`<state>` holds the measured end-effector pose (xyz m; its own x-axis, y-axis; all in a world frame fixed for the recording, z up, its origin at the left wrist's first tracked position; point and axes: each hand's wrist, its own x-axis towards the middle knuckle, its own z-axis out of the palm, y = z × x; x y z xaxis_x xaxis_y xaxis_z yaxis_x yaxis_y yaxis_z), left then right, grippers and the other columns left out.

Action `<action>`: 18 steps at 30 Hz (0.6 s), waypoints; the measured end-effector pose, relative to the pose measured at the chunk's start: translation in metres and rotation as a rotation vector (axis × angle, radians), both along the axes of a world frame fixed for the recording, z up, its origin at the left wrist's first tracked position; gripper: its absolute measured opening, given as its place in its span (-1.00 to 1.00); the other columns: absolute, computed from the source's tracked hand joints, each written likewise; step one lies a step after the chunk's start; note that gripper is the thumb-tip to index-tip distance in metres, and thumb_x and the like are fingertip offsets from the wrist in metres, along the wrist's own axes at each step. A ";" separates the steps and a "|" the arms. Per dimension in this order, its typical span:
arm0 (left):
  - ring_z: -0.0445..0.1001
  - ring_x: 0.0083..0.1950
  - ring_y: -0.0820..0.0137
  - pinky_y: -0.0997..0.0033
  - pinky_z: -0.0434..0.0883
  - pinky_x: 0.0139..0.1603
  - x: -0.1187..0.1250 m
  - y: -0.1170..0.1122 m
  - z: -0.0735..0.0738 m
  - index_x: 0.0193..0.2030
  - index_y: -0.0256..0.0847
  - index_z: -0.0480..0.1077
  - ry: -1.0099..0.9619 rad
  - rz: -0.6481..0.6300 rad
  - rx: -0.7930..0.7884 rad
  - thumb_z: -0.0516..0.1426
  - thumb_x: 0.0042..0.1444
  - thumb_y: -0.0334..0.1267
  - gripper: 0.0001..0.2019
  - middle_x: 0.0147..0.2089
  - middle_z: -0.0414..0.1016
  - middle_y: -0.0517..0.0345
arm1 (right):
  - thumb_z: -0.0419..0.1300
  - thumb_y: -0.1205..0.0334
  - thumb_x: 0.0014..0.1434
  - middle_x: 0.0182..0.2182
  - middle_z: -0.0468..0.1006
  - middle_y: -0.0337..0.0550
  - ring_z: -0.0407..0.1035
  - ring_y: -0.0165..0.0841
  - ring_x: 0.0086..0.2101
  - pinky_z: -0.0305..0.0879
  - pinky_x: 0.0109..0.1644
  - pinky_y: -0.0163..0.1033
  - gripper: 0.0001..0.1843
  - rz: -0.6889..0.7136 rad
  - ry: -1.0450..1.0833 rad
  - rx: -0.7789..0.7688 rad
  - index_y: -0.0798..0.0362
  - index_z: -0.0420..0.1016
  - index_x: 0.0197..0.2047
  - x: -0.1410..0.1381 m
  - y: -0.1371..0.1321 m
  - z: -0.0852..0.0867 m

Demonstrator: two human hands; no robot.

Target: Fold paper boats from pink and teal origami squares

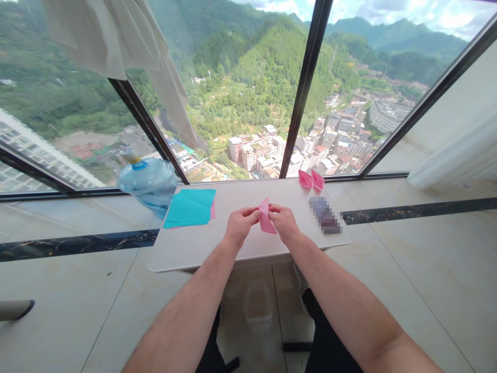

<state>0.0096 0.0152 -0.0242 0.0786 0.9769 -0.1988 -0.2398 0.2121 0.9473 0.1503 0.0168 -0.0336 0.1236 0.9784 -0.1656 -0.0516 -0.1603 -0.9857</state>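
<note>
A folded piece of pink paper (267, 221) is held up over the middle of the white table, its pointed tip upward. My left hand (244, 223) pinches its left side between thumb and fingers. On the other side, my right hand (283, 220) grips the paper's right edge, also with thumb and fingers closed. Parts of the paper are hidden behind my fingertips. Two folded pink paper pieces (311, 180) stand at the table's far right corner. To the left lies a stack of turquoise paper sheets (190, 208), with pink paper showing beneath it.
The small white table (217, 246) stands against tall windows with dark frames. A pixelated rectangular item (325, 215) lies at its right side. A large blue water jug (149, 181) sits on the floor beyond the left edge. My legs are under the table.
</note>
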 end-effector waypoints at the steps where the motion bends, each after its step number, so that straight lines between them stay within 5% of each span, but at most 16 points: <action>1: 0.60 -0.17 0.24 0.10 0.50 0.10 0.002 -0.001 0.001 -0.20 -0.35 0.64 -0.009 0.020 -0.010 0.45 -0.25 -0.10 -0.54 -0.22 0.67 -0.05 | 0.34 0.06 -0.17 -0.12 0.66 -0.11 0.45 -0.35 -0.34 0.30 -0.33 -0.30 -0.75 0.005 0.010 -0.005 0.07 0.61 -0.47 -0.001 -0.001 -0.001; 10: 0.54 -0.34 0.36 0.32 0.49 -0.20 0.007 -0.005 0.000 -0.33 -0.34 0.59 -0.137 0.134 -0.121 0.46 -0.33 -0.16 -0.60 -0.36 0.63 0.00 | 0.33 0.16 -0.18 -0.37 0.64 -0.19 0.46 -0.30 -0.34 0.32 -0.26 -0.26 -0.80 0.011 -0.080 0.051 0.09 0.58 -0.46 -0.006 -0.006 -0.003; 18: 0.54 -0.35 0.34 0.36 0.44 -0.28 0.007 -0.004 -0.002 -0.35 -0.32 0.56 -0.161 0.162 -0.159 0.45 -0.32 -0.18 -0.63 -0.37 0.61 0.00 | 0.31 0.13 -0.11 -0.36 0.64 -0.19 0.45 -0.32 -0.39 0.36 -0.29 -0.25 -0.82 0.081 -0.103 0.085 0.06 0.60 -0.42 -0.004 -0.004 -0.003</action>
<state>0.0167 0.0108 -0.0259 -0.0334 0.9366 -0.3488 -0.4272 0.3021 0.8522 0.1463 0.0131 -0.0368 0.0559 0.9958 -0.0725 0.0599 -0.0758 -0.9953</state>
